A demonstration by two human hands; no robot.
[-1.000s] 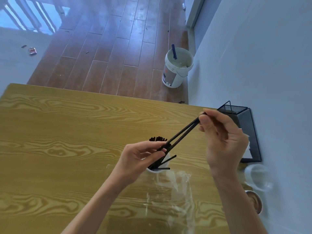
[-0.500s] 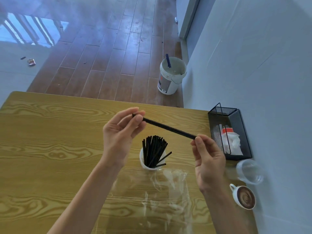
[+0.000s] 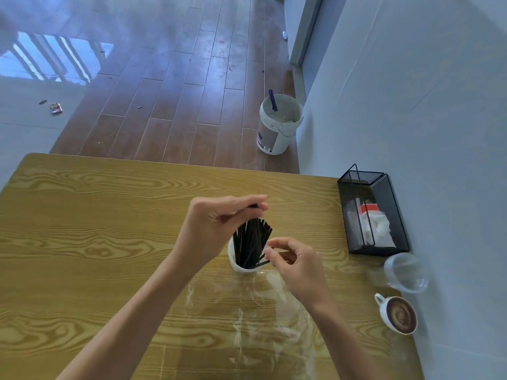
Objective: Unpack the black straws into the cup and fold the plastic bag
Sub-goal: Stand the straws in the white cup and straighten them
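Note:
A white cup (image 3: 232,259) stands near the middle of the wooden table (image 3: 96,242), holding a bunch of black straws (image 3: 252,242). My left hand (image 3: 216,226) is above the cup, its fingertips pinched on the top end of a black straw that points down into the bunch. My right hand (image 3: 293,264) hovers at the cup's right rim with fingers curled and apart, close to a straw lying across the rim; I cannot tell whether it touches that straw. The clear plastic bag (image 3: 252,319) lies flat and crumpled on the table just in front of the cup.
A black mesh holder (image 3: 384,193) with napkins stands at the table's right edge by the wall. In front of it are a clear plastic cup (image 3: 406,272) and a coffee cup (image 3: 397,316). A white bucket (image 3: 277,127) sits on the floor beyond the table.
The straw bundle held level between both hands has been tipped upright into the cup. My right hand let go of its end and dropped to the cup's rim.

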